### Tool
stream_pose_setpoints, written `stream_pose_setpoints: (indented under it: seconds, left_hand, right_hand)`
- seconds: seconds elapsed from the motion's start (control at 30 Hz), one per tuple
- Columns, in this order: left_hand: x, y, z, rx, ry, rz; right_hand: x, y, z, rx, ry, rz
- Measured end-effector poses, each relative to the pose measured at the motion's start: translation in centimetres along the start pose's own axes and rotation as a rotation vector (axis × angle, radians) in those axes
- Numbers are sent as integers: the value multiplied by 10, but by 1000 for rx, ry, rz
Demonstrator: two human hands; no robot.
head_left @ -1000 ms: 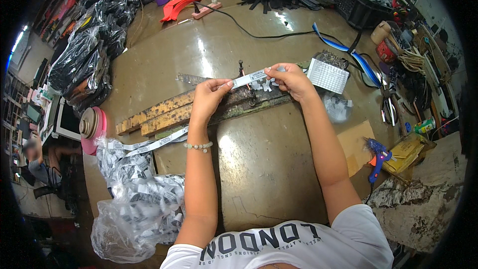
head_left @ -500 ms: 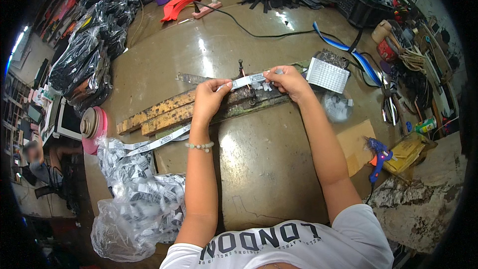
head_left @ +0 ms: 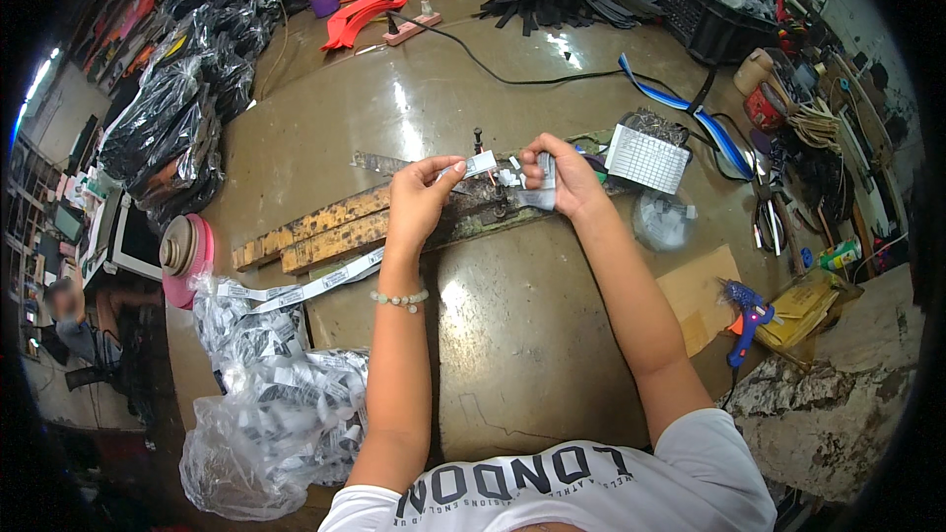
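My left hand (head_left: pixel 426 192) pinches the end of a white printed label strip (head_left: pixel 480 164). More of the label strip lies left of my wrist, trailing toward a plastic bag (head_left: pixel 266 433) full of such labels. My right hand (head_left: pixel 564 177) is curled closed around a few pale label pieces (head_left: pixel 538 197), which poke out below the fingers. Both hands are over a worn wooden jig (head_left: pixel 325 236) with yellow, black-stained bars. An upright metal bolt (head_left: pixel 478 141) stands on it between the hands, and small white scraps (head_left: pixel 508 177) lie nearby.
A grid-patterned white pad (head_left: pixel 647 158) and a round clear container (head_left: pixel 663 220) sit right of the jig. Farther right are a blue glue gun (head_left: pixel 754 320) on cardboard and scissors (head_left: pixel 767 212). A black cable (head_left: pixel 483 59) crosses the far table. A pink tape roll (head_left: pixel 202 251) stands left.
The strip stretched between both hands has parted. My right hand has moved slightly away and curled closed around label pieces, while my left keeps the strip's short end.
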State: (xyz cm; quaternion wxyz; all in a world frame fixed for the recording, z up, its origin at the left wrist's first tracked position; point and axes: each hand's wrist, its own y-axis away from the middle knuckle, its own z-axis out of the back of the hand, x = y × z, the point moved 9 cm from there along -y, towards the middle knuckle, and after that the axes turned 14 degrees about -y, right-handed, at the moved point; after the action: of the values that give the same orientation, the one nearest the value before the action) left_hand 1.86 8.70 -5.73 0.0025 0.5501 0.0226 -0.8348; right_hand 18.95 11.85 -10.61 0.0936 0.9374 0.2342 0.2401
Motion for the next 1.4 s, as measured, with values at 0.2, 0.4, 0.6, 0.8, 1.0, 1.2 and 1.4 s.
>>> stream_pose_setpoints:
  seconds: [0.2,0.4,0.6,0.8,1.0,1.2,1.4]
  left_hand:
    - [5,-1,0,-29,-20,27]
    - [2,-2,9,-48,31,17]
    - [0,0,10,-45,27,7]
    - [-1,0,11,-37,36,-6]
    - [5,-2,4,-12,-7,-6]
    - [7,-3,-1,-27,-64,-20]
    - [5,-4,-2,-24,-101,-52]
  right_hand:
    - [15,9,-8,-49,474,173]
    - [24,50,-11,11,1636,125]
    - [-17,76,18,-311,1505,318]
    - [5,73,-1,-95,1058,464]
    - [18,35,-3,-57,17,138]
    - [-3,11,-21,39,541,20]
    - [-4,6,-23,-9,753,150]
